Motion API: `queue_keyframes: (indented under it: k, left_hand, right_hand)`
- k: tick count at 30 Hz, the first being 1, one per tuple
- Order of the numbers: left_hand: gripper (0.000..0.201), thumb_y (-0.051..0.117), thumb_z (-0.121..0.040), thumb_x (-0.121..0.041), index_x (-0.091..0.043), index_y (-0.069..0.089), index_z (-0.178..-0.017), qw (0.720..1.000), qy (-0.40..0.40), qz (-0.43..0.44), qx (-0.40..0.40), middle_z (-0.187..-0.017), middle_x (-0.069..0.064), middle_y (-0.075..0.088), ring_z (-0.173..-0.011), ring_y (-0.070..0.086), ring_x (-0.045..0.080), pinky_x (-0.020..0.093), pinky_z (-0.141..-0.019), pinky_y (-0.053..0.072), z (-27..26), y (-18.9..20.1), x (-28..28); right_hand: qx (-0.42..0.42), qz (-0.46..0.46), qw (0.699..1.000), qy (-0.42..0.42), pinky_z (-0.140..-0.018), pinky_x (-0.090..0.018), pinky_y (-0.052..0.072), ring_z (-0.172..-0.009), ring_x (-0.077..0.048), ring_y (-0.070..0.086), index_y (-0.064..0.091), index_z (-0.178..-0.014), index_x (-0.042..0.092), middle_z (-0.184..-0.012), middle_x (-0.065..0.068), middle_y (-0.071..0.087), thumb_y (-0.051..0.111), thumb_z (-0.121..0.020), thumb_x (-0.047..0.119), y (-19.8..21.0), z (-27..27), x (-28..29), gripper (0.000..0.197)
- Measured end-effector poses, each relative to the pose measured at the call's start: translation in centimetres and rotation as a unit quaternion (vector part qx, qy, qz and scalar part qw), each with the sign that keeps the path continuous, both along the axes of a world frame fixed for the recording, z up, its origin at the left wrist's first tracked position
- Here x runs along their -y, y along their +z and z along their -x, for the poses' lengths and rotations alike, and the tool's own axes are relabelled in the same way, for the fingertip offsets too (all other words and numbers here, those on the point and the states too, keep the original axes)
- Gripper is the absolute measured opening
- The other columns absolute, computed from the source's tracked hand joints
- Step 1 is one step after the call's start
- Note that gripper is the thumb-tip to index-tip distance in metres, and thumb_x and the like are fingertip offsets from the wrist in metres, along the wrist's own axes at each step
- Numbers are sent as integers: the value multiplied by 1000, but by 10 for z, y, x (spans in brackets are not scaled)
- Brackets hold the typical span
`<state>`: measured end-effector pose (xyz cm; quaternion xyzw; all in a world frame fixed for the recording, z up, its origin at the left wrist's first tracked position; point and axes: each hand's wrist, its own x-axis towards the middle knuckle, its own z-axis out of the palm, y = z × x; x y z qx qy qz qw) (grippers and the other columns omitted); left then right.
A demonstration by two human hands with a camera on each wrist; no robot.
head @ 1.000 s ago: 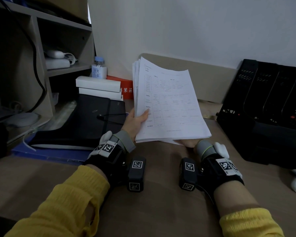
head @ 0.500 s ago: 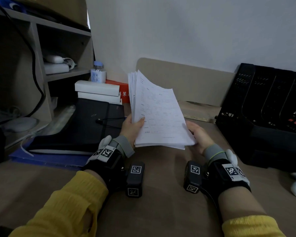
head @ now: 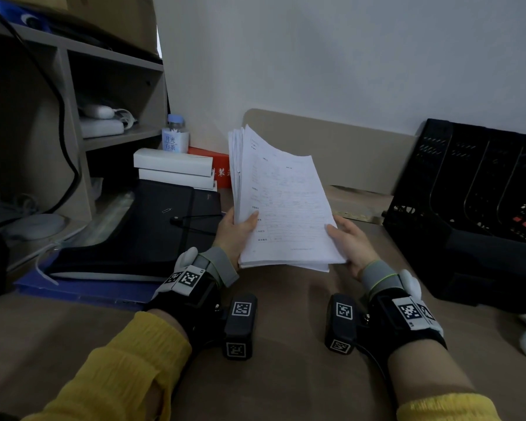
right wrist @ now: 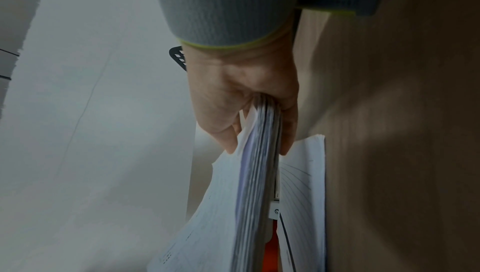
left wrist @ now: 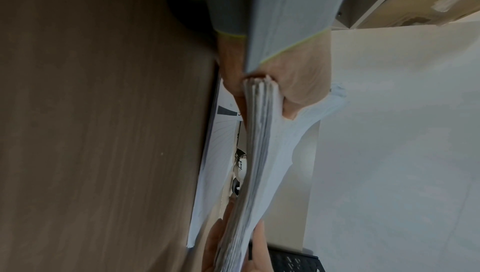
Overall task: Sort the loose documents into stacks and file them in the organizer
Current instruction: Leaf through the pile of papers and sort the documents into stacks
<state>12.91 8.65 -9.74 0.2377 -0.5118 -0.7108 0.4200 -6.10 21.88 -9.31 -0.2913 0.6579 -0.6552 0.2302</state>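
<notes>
A thick stack of printed white documents (head: 281,205) is held tilted above the brown desk, near its middle. My left hand (head: 237,230) grips the stack's lower left edge, thumb on the top sheet. My right hand (head: 348,241) grips the lower right corner, thumb on top and fingers beneath. In the left wrist view the stack (left wrist: 259,149) shows edge-on in the left hand (left wrist: 280,83). The right wrist view shows the stack (right wrist: 257,184) pinched in the right hand (right wrist: 244,100). Another lined sheet (right wrist: 303,190) lies flat on the desk beneath. The black slotted organizer (head: 480,189) lies at the right.
A black folder (head: 140,229) on a blue one lies at the left, with white boxes (head: 173,168), a small bottle (head: 175,138) and a red box behind it. A wooden shelf unit (head: 73,123) fills the far left. A white wall stands close behind the desk.
The stack has tipped from nearly upright to a flatter tilt and dropped slightly. My right hand came out from behind its bottom edge and now grips the lower right corner.
</notes>
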Motion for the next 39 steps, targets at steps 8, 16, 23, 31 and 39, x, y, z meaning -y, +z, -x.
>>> queue_keyframes:
  k: [8,16,23,31,39]
  left_hand:
    - [37,59,-94,-11,-7,52,-130,1000,4,-5,5,-126,15,62,-112,62,33,52,-96,51,0,0,1]
    - [36,60,-93,-13,-8,54,-128,1000,-1,4,7,-125,14,62,-111,62,32,51,-95,51,0,1,0]
    - [37,61,-93,-13,-8,54,-129,1000,-8,13,-3,-124,14,63,-111,63,31,50,-94,52,-1,2,-2]
    - [38,60,-93,-14,-8,52,-130,1000,-13,17,2,-125,13,63,-111,63,31,48,-94,52,-2,1,-1]
    - [39,59,-94,-12,-7,51,-131,1000,-14,18,3,-125,14,62,-112,62,32,49,-95,52,-2,3,-2]
  right_hand:
    - [7,38,999,-16,-93,-37,51,-101,-22,64,56,-132,14,-120,-3,65,61,-90,6,4,-6,-3,43]
    - [9,85,994,-69,-77,-37,56,-71,-18,65,63,-92,20,-94,-9,68,66,-86,4,4,-4,-1,17]
    - [-26,98,990,-99,-77,-25,55,-78,-14,62,62,-98,12,-86,1,65,64,-86,-1,6,-6,1,18]
    - [-24,98,990,-93,-84,-24,53,-80,-10,61,61,-120,4,-88,7,64,61,-88,-3,5,-10,0,33]
    - [10,81,993,-91,-73,-30,52,-71,-16,60,62,-85,11,-83,-4,65,65,-87,4,3,-6,0,8]
